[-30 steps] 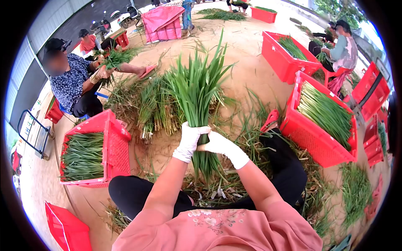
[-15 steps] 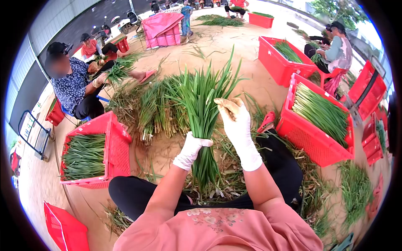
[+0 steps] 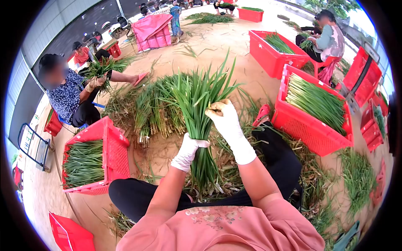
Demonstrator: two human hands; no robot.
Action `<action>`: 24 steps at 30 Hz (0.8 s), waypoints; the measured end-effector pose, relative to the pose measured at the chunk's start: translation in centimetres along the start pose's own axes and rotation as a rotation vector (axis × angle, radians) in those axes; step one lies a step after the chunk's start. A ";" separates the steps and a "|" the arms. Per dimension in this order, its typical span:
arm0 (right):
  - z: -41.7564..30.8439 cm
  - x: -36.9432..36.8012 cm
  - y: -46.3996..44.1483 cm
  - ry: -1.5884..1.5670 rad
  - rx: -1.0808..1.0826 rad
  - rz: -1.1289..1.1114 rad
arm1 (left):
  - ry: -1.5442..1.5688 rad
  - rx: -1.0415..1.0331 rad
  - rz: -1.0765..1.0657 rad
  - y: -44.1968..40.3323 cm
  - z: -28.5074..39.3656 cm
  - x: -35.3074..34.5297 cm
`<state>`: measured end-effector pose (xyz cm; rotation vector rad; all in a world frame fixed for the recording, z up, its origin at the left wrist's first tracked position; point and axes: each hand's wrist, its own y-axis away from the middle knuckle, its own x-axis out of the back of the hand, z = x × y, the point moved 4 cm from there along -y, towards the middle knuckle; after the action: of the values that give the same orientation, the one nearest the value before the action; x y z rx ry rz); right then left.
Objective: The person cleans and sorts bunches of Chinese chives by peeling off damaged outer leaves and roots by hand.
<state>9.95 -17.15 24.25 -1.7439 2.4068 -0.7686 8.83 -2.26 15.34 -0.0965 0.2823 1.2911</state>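
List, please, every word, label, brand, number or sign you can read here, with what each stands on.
No text can be read with certainty.
Blue-framed trolley: letter-like marks show within its handle frame, too blurred to read.
Red crate at right: small pale patches on its rim, too small to tell whether they are labels.

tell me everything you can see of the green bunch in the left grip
The green bunch is a sheaf of long, narrow, flat leaves, mostly bright green. It stands roughly upright, squeezed together partway down by the white-gloved left grip. Above that, the leaves fan out; below, they hang as a narrower tail over loose plant litter. The gloved right grip is at its right side, higher up; whether it pinches a leaf is unclear.
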 end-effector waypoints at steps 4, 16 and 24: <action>-0.4 2.4 0.5 0.287 0.366 0.220 | 0.017 -0.030 -0.023 0.1 1.2 -0.3; -0.7 4.0 2.1 0.254 0.461 0.082 | 0.030 -0.018 -0.017 -0.6 0.6 0.4; -0.1 0.8 1.6 0.314 0.380 0.094 | 0.037 0.003 -0.056 -0.3 1.1 -0.4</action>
<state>8.27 -17.45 23.85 -1.4416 2.2906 -1.4672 9.19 -2.48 16.43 -0.1253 0.3116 1.2339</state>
